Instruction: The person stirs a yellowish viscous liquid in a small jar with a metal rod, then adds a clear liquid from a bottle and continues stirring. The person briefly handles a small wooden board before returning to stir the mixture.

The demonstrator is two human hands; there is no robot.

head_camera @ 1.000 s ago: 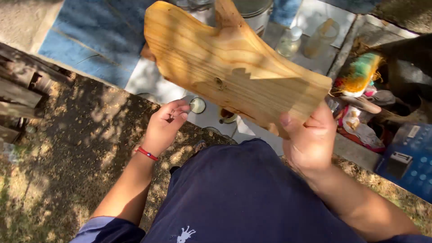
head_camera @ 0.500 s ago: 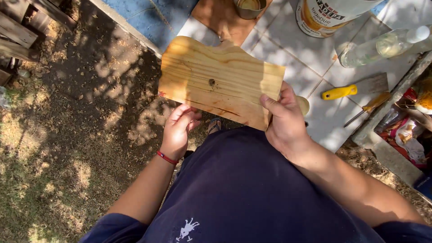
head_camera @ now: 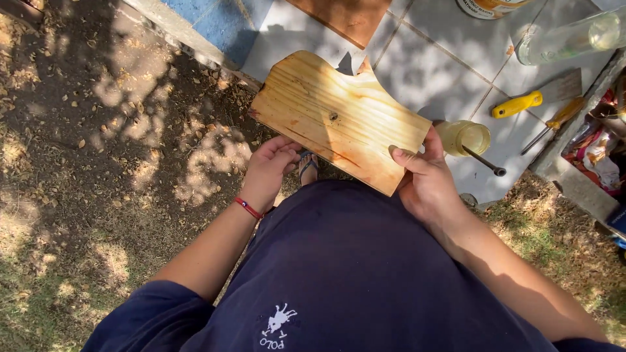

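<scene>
Both hands (head_camera: pixel 427 186) (head_camera: pixel 267 171) hold the wooden board (head_camera: pixel 339 117)

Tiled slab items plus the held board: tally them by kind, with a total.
Wooden boards: 2, the pale wooden board held by both hands, and a brown board
Yellow-handled tools: 2, a scraper and a screwdriver
Jars: 1
Clear bottles: 1
Cans: 1
Total: 7
</scene>
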